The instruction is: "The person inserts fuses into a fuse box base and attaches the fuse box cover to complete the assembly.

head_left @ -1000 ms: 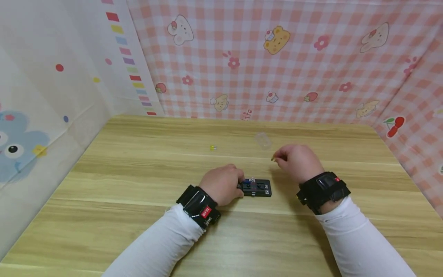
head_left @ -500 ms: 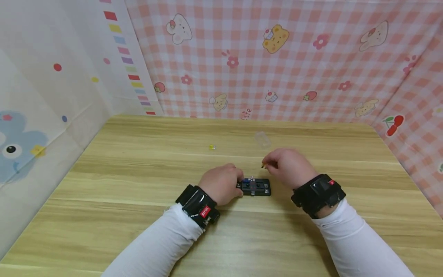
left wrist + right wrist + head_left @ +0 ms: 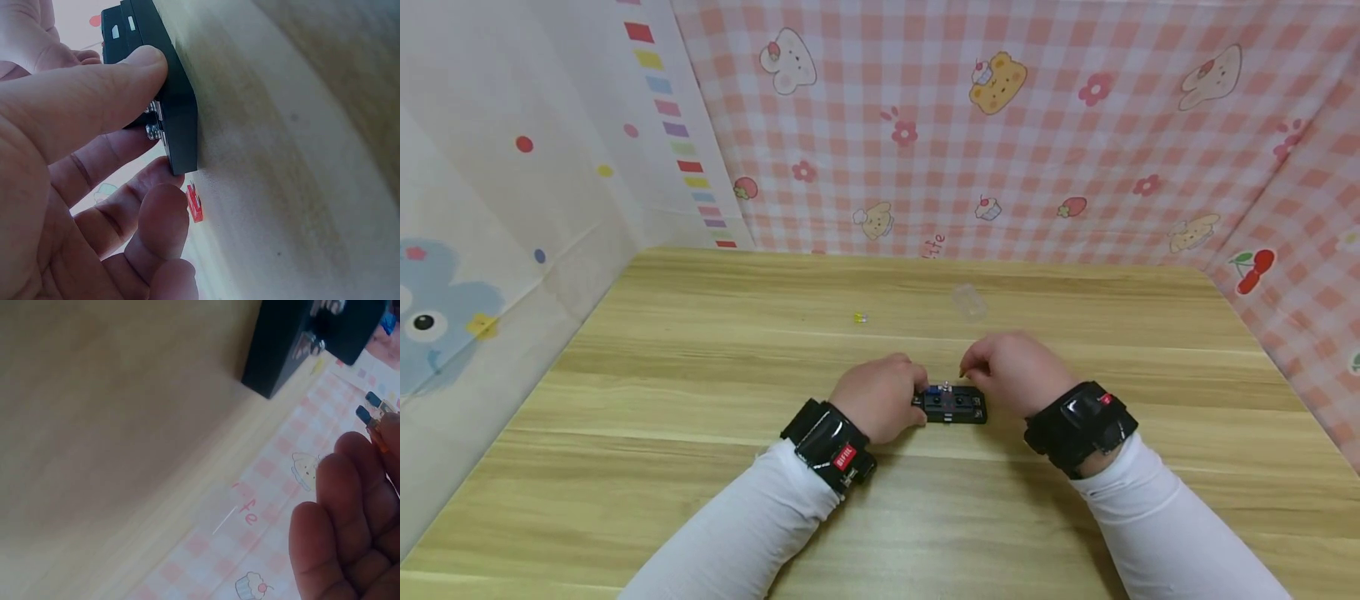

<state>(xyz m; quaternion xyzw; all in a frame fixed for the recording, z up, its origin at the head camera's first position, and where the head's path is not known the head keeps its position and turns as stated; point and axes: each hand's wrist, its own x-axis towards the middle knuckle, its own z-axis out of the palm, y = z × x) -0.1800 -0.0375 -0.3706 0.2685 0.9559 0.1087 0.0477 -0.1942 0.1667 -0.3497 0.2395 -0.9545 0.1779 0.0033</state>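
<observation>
A black fuse block (image 3: pixel 957 405) with metal screws lies on the table. My left hand (image 3: pixel 880 400) holds its left end, with the thumb (image 3: pixel 134 75) along one long side. A small blue piece (image 3: pixel 933 389) shows on the block beside the fingers. My right hand (image 3: pixel 1018 371) pinches a small orange blade fuse (image 3: pixel 377 432) between thumb and finger, just above the block's far right side. Its two prongs point out from the fingertips. In the left wrist view a red two-pronged fuse (image 3: pixel 195 203) lies beyond the block's end.
A small yellow fuse (image 3: pixel 860 317) lies farther back on the wooden table (image 3: pixel 700 358). Right of it stands a clear plastic case (image 3: pixel 970 302). A pink checked cloth (image 3: pixel 925 167) hangs along the table's back edge, with a white patterned cloth (image 3: pixel 572 183) on the left.
My right hand has moved left and towards me with the pinched fuse, from beside the clear case to the block. My left hand has stayed on the block.
</observation>
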